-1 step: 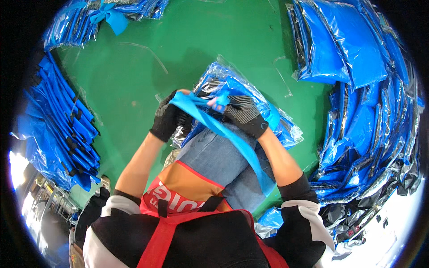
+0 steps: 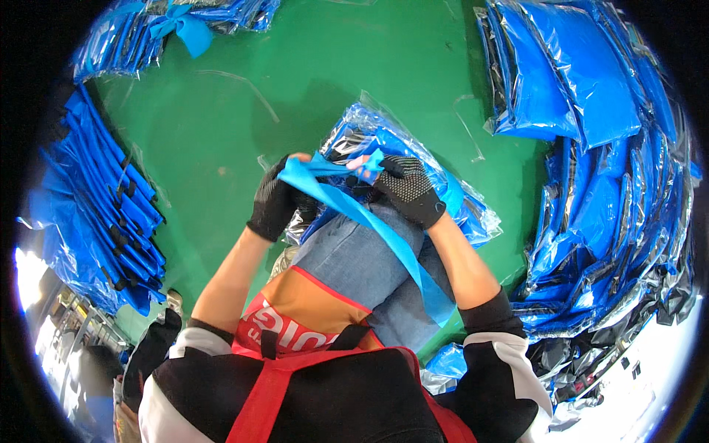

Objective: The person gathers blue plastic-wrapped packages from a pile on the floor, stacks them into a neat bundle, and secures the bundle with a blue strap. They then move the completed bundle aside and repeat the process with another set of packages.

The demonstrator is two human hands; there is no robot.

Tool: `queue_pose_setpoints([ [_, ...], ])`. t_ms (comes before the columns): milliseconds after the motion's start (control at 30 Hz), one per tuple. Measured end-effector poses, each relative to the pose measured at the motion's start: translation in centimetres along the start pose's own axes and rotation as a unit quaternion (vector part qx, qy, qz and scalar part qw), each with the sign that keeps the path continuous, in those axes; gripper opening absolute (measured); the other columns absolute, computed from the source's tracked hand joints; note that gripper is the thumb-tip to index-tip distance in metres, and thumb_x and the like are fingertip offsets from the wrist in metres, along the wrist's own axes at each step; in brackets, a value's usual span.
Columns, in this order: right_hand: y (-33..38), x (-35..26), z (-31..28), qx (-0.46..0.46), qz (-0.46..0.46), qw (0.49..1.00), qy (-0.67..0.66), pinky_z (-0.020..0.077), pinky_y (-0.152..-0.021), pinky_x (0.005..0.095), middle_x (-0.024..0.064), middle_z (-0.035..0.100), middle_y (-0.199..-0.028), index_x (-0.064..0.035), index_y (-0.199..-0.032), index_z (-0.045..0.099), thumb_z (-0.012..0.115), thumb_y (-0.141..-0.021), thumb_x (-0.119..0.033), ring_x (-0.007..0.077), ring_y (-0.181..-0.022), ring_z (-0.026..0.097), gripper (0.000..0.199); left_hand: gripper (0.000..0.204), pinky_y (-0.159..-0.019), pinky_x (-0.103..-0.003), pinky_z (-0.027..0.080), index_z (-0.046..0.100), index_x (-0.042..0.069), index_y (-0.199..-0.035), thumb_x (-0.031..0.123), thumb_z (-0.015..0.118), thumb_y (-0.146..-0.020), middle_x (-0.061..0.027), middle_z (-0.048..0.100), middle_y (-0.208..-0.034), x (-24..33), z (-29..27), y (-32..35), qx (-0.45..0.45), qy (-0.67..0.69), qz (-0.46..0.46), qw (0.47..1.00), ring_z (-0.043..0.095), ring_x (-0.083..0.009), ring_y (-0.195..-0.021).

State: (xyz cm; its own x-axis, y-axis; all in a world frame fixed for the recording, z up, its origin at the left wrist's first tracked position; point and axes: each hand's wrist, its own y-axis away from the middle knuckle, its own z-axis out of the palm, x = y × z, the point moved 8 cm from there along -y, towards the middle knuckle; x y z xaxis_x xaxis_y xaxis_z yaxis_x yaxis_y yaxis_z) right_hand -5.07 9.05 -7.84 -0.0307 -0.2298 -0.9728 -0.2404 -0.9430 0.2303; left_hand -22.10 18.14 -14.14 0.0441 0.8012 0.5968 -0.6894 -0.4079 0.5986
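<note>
A light-blue fabric strip (image 2: 362, 212) stretches between my gloved hands, its long tail hanging over my right thigh. My left hand (image 2: 275, 196), in a black fingertip-less glove with a dotted palm, pinches it on the left. On the other side my right hand (image 2: 406, 188), gloved alike, grips a bunched or knotted part near its bare fingertips. Whether the knot is tight I cannot tell. Under and beyond both hands lies a bundle (image 2: 461, 214) of blue goods in clear plastic, in front of my knees and partly hidden by them.
Stacks of blue plastic-wrapped packs (image 2: 583, 81) line the right side. Another stack (image 2: 103, 199) leans on the left. At the far left, a tied bundle (image 2: 185, 29) bears a light-blue bow. The green floor (image 2: 244, 96) has clear plastic scraps on it.
My right hand has turned a little and shifted slightly. My left hand has lowered a bit. The strip's hanging tail has swung slightly; both hands still hold it.
</note>
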Motion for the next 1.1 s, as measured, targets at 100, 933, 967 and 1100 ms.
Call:
queue_pose_setpoints([
  [100,0.1,1.0,-0.3,0.016,0.08,0.997,-0.001,0.0482,-0.079,0.0303,0.0128,0.067,-0.091,-0.0019,-0.098,0.066,0.061,-0.085,-0.019,0.0171,-0.083,0.063,0.022,0.022,-0.073,-0.028,0.049,0.061,0.006,-0.103,0.016,0.055,-0.084,-0.0072,0.063,-0.092,1.9,1.5,4.7,0.001,-0.264,0.039,0.964,0.062,-0.0161,-0.084],
  [933,-0.2,-1.8,1.4,0.051,-0.074,0.909,0.406,0.0507,-0.057,0.0392,0.0152,0.062,-0.091,-0.009,-0.11,0.054,0.059,-0.077,-0.019,0.0306,-0.066,0.062,0.034,0.009,-0.069,-0.036,0.048,0.059,0.002,-0.084,0.008,0.059,-0.078,-0.0176,0.059,-0.085,2.9,8.3,-0.6,-0.06,-0.518,0.266,0.811,0.06,-0.032,-0.076],
  [967,-0.1,-2.1,1.3,0.076,-0.112,0.874,0.468,0.0492,-0.05,0.0373,0.0156,0.062,-0.091,-0.0077,-0.109,0.055,0.056,-0.08,-0.021,0.0288,-0.059,0.062,0.032,0.009,-0.069,-0.036,0.048,0.059,0.002,-0.085,0.007,0.059,-0.078,-0.0174,0.059,-0.085,2.6,8.3,-0.6,-0.063,-0.53,0.253,0.807,0.06,-0.031,-0.076],
  [1100,0.7,-1.9,1.7,0.05,-0.21,0.821,0.529,0.0458,-0.045,0.0367,0.0112,0.062,-0.075,-0.0069,-0.098,0.06,0.055,-0.08,-0.024,0.0253,-0.053,0.058,0.025,0.011,-0.073,-0.033,0.049,0.06,0.002,-0.089,0.004,0.06,-0.078,-0.0157,0.061,-0.087,2.6,7.5,-0.9,-0.092,-0.491,0.201,0.843,0.062,-0.0265,-0.08],
])
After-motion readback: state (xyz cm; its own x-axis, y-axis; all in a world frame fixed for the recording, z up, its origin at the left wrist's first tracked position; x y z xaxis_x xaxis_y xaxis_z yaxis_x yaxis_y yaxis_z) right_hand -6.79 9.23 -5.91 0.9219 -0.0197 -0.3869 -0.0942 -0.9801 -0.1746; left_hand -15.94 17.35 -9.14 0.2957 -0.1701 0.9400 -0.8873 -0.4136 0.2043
